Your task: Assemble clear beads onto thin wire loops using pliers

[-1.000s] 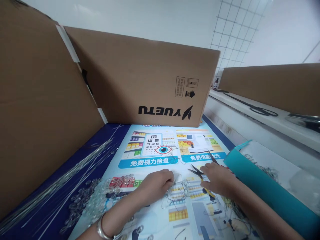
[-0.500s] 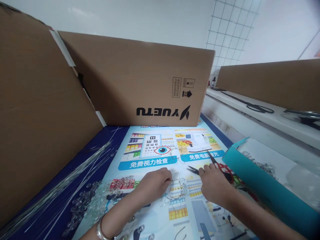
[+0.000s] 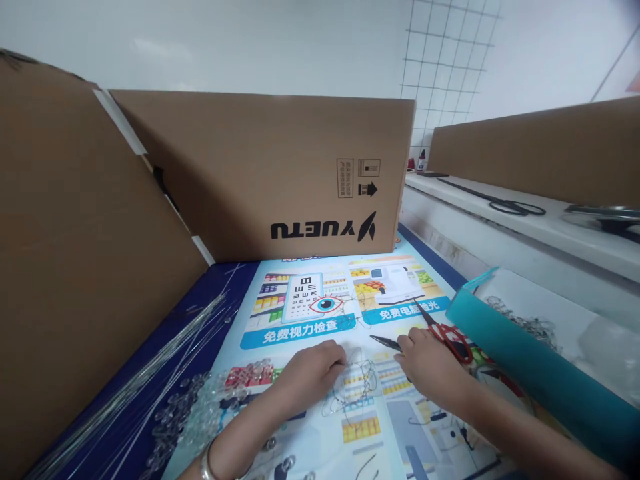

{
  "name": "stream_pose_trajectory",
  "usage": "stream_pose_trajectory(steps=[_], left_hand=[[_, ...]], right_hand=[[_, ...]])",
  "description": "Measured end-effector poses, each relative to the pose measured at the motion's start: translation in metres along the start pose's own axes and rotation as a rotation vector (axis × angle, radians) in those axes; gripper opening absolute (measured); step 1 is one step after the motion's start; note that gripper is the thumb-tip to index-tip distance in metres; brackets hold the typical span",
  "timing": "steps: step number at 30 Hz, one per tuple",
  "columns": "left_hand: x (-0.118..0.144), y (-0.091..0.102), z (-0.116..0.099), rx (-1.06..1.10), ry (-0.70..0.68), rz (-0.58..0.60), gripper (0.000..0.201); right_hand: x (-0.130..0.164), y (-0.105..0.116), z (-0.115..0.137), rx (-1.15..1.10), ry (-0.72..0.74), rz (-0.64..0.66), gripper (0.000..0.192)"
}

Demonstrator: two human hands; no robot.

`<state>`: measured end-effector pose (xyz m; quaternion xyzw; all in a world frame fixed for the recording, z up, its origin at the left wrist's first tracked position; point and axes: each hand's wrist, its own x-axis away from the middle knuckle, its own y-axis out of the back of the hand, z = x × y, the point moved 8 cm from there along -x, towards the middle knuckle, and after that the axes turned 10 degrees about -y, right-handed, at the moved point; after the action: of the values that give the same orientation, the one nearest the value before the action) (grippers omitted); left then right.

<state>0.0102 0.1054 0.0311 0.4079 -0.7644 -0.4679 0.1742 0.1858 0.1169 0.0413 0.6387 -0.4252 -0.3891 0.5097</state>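
My right hand (image 3: 425, 360) is wrapped round a pair of pliers (image 3: 386, 343), whose dark pointed jaws stick out to the left and look closed. My left hand (image 3: 317, 370) is closed, thumb against fingers; whatever the fingertips pinch is too small to make out. Just right of it, a loose tangle of thin bent wire (image 3: 360, 383) lies on the printed poster sheet (image 3: 360, 347). Red-handled scissors (image 3: 447, 340) lie just beyond my right hand. Clear beads (image 3: 200, 417) are heaped left of my left forearm.
Long thin wires (image 3: 150, 373) lie along the dark blue surface at the left. A teal box (image 3: 530, 367) with small wire pieces and a clear bag stands at right. Cardboard panels (image 3: 250, 173) wall the back and left. Black scissors (image 3: 515, 207) rest on a white ledge.
The plier jaws, parted before, have come together. Both hands stay in nearly the same place. The whole view has shifted and tilted slightly.
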Motion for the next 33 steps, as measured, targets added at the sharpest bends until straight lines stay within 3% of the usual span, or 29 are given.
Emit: stream_pose_trajectory(steps=[3, 5, 9, 17, 24, 33], left_hand=[[0.000, -0.002, 0.001, 0.004, -0.010, -0.004, 0.017], [-0.001, -0.003, 0.003, 0.003, -0.013, -0.013, 0.016], [-0.001, -0.003, 0.004, 0.007, -0.016, -0.020, 0.017], [-0.002, -0.005, 0.005, -0.007, -0.001, -0.023, 0.021], [-0.002, -0.006, 0.006, -0.004, -0.008, -0.033, 0.022], [-0.002, -0.005, 0.005, 0.023, -0.020, -0.035, 0.019]], right_hand=[[0.004, 0.027, 0.004, -0.210, 0.065, -0.016, 0.025], [0.006, 0.041, 0.016, -0.301, 0.191, 0.017, 0.026], [0.004, 0.054, 0.040, -0.274, 0.368, 0.021, 0.027], [-0.008, 0.072, 0.036, -0.212, 0.367, -0.067, 0.026], [-0.012, 0.062, 0.050, -0.252, 0.473, -0.032, 0.021], [-0.016, 0.057, 0.051, -0.515, 0.554, 0.065, 0.018]])
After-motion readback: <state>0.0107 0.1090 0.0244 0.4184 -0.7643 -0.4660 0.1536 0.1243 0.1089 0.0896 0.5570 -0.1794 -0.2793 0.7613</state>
